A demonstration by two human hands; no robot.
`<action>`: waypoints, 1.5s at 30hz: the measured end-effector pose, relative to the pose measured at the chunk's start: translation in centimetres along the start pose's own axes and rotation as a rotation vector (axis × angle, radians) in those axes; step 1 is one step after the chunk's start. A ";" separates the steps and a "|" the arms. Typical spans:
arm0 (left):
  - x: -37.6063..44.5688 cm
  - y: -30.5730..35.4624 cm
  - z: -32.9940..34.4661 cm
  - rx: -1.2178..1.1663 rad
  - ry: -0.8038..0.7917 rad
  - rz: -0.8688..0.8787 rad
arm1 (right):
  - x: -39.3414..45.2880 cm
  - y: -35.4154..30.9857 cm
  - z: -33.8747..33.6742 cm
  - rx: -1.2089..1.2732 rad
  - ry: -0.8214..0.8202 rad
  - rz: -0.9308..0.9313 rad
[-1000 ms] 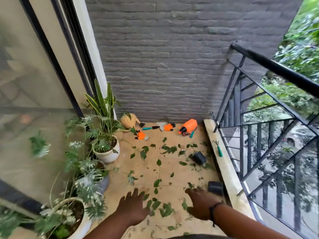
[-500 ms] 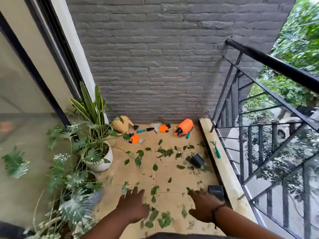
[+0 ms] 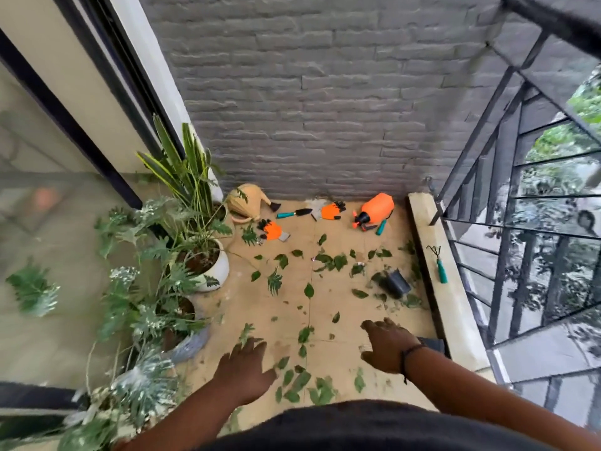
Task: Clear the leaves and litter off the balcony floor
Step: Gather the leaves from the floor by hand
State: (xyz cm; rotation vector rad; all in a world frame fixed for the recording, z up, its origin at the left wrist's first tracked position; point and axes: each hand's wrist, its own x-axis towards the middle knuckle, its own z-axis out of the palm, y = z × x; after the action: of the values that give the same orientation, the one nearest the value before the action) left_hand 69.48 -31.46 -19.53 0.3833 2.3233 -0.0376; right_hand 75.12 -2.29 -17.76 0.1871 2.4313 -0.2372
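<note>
A grey brick wall point(image 3: 325, 102) closes the far end of the balcony, with a black metal railing point(image 3: 507, 196) along the right and a glass sliding door point(image 3: 65, 196) along the left. The tan tiled floor point(image 3: 325, 307) runs between them, edged on the right by a pale concrete curb point(image 3: 435, 275). Potted plants point(image 3: 182, 242) crowd the left side, the far one in a white pot point(image 3: 218, 268). Green leaves point(image 3: 328, 260) lie scattered over the tiles from the middle to the near edge, thickest just in front of the person. At the far wall lie a tan watering can point(image 3: 244, 203), an orange sprayer point(image 3: 375, 208), two orange gloves point(image 3: 331, 211) and a teal-handled trowel point(image 3: 292, 212). A small black pot point(image 3: 396, 283) lies tipped near the curb, and a teal hand rake point(image 3: 439, 268) rests on the curb. The left hand point(image 3: 244, 369) and right hand point(image 3: 387, 345) reach out over the near leaves, fingers spread and relaxed, holding nothing.
</note>
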 end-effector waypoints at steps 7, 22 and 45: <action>4.3 -3.6 -2.4 0.029 -0.107 0.001 | 2.3 -1.0 -0.4 -0.041 -0.062 0.059; 18.4 -12.6 -19.7 0.076 0.017 0.120 | 12.1 -9.0 -11.3 0.145 0.068 0.169; 32.7 1.9 -25.6 -0.131 -0.219 -0.012 | 35.2 8.1 -19.1 0.019 -0.208 0.069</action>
State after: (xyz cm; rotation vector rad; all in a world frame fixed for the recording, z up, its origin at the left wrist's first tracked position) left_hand 30.66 -17.43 -24.27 0.2844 2.0987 0.0630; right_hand 38.10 12.34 -27.06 0.2415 2.2127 -0.2367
